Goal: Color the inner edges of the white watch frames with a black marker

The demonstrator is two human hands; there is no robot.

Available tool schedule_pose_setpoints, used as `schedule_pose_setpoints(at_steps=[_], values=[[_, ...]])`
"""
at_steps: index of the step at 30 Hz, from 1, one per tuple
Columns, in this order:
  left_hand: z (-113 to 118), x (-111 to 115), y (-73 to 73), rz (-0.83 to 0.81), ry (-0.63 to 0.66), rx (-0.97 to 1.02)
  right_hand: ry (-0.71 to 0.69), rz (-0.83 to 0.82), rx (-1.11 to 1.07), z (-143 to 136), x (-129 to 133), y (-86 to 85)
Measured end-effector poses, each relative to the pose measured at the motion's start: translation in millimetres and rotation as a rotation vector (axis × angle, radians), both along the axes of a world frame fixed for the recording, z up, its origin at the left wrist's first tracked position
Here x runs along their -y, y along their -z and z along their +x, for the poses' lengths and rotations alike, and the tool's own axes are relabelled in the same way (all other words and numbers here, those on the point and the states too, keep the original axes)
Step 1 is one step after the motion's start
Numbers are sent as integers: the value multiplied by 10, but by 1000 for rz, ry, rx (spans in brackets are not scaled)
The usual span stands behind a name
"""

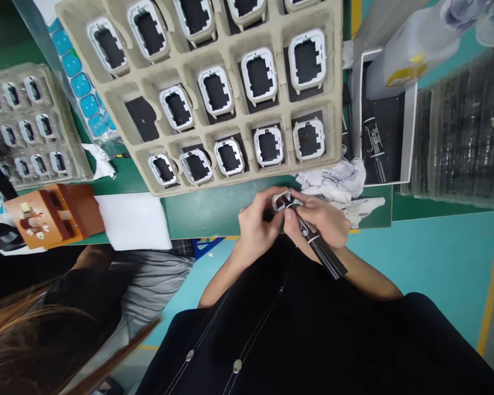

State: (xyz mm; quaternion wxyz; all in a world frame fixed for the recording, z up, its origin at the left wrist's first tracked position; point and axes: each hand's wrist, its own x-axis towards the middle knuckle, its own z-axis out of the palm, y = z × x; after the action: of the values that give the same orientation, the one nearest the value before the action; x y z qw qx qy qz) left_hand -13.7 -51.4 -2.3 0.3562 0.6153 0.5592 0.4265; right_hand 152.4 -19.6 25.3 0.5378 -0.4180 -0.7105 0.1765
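Observation:
Near the table's front edge, my left hand point(258, 219) is closed on a small white frame point(280, 201), gripping its left side. My right hand point(323, 222) is wrapped round a black marker pen point(321, 249), whose tip end meets the frame between both hands. The pen slants down and to the right. Just above the hands lies a beige tray point(234, 127) with several white square frames in its compartments, each on a dark pad; one compartment at the left holds only its pad point(142, 118).
Crumpled white cloth point(333, 178) lies right of the tray, beside a box point(411, 131) with a bottle point(415, 52) and pens. At the left are an orange block point(60, 214), white paper point(134, 222), a smaller tray point(76, 159) and another person point(66, 307).

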Motion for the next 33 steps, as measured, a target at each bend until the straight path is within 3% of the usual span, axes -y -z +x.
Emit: schedule_pose_setpoints(at_steps=[8,16,23,30,33], values=[[47,-63,-46,-16,-20,56,5,-324,-169,96,6,54],[19,-14,0,-34,-44,45,23,-5,60,-32,-2,21],[32,-19,8,-91,-42,144,74,-332,-96,33,-5,35],[28,-41,10,-69,-40,154,13,-124,-64,16,7,86],[35,-46,0,-76,-44,122,34,-196,-81,28,14,69]])
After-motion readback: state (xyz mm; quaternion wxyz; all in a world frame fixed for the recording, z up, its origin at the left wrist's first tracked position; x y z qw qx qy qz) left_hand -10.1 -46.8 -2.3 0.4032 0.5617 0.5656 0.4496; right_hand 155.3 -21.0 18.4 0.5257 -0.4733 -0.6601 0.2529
